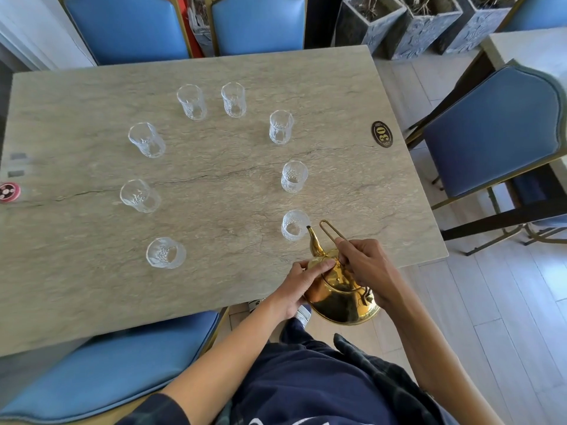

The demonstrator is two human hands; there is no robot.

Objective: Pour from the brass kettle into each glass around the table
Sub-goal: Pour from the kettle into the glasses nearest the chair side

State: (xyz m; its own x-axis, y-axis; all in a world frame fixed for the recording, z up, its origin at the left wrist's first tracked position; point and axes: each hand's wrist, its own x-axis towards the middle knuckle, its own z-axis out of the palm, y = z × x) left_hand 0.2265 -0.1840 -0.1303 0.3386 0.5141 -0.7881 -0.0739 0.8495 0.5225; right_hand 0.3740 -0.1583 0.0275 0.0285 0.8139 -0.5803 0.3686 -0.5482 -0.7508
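The brass kettle (pixel 340 289) is held in the air at the near right edge of the stone-pattern table (pixel 214 185), tilted forward so that its curved spout (pixel 313 239) points at the rim of the nearest right glass (pixel 295 224). The spout tip is just beside that rim; I cannot tell if liquid is coming out. The right hand (pixel 366 266) is closed around the thin wire handle (pixel 333 233) of the kettle, and this handle stands up and leans toward the glass. The left hand (pixel 299 286) lies on the left side of the kettle body, with the fingers (pixel 322 266) pressed on the lid area, so it is steadying the kettle more than gripping it. Eight clear cut glasses stand upright on the table in an open ring. On the right side, beyond the first glass, come a second (pixel 294 176) and a third (pixel 281 127). At the far side stand two close together (pixel 233 99) (pixel 191 102). On the left side are three more (pixel 146 139) (pixel 139 195) (pixel 165 252). An oval number plate marked 30 (pixel 382 134) is fixed near the right edge of the table. Blue padded chairs (pixel 129 26) stand around the table.
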